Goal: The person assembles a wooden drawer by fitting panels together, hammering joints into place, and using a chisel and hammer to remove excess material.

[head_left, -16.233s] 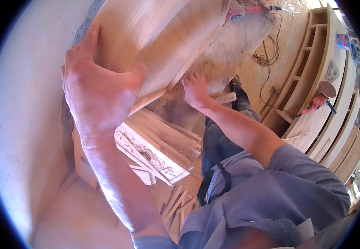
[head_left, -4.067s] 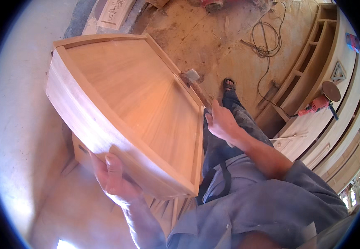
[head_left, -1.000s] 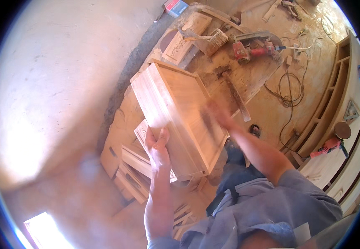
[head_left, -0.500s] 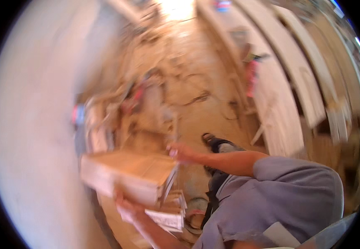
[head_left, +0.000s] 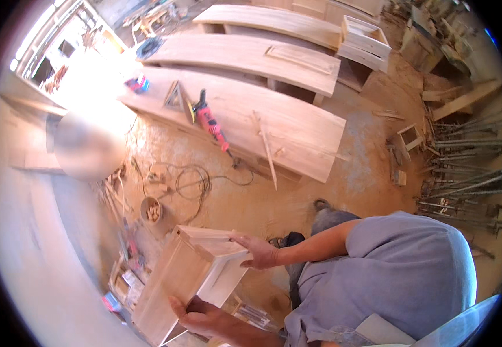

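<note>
An unpainted wooden drawer-like box (head_left: 173, 274) is held tilted in front of me, low and left of centre. My left hand (head_left: 196, 317) is closed over its near edge, the thumb and fingers on either side of the board. My right hand (head_left: 256, 252) grips the far end at a corner, its fingers over the edge of the end panel. Part of the box's inside shows between the hands. Its lower side is cut off from sight by my left forearm.
Long wooden cabinets (head_left: 303, 127) stand ahead; a red power tool (head_left: 209, 122) lies on the nearest. A bucket (head_left: 151, 209) of wood pieces and a looped cable (head_left: 204, 184) are on the dusty floor. Metal bar clamps (head_left: 465, 194) line the right, a pale wall (head_left: 31, 231) the left.
My view has swung toward the cabinets and sharpened. The box has turned from lying level to a steep tilt, showing its inside. My right hand now grips its far end.
</note>
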A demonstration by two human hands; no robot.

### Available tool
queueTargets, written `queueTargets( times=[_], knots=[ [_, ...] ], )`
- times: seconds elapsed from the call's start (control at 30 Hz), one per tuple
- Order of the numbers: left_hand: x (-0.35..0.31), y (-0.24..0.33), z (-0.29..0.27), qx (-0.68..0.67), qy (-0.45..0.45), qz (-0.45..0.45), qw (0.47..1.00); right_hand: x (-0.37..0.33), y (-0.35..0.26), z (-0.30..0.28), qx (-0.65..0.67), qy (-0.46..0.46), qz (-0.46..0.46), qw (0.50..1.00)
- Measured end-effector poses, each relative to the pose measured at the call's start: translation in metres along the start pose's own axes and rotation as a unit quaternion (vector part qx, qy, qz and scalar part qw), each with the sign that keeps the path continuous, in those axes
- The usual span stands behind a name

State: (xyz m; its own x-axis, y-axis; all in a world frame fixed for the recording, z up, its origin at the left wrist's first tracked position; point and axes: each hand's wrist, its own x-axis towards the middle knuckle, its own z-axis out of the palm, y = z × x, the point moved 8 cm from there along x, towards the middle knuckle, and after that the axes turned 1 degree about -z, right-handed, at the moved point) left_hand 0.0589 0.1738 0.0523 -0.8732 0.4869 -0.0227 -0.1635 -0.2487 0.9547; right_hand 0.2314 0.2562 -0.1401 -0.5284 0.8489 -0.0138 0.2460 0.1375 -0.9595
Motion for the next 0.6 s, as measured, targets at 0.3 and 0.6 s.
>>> queueTargets(
  times=[0.3, 0.6],
  knots=[
    [-0.198, -0.042, 0.227, 0.107, -0.119, -0.098, 0.982, -0.110, 0.113, -0.218, 0.003, 0.225, 0.095, 0.970],
    [-0.486, 0.003, 0.410, -0.127, -0.766, -0.024, 0.630, -0.235, 0.256, -0.375, 0.271, 0.250, 0.236, 0.899]
  ],
)
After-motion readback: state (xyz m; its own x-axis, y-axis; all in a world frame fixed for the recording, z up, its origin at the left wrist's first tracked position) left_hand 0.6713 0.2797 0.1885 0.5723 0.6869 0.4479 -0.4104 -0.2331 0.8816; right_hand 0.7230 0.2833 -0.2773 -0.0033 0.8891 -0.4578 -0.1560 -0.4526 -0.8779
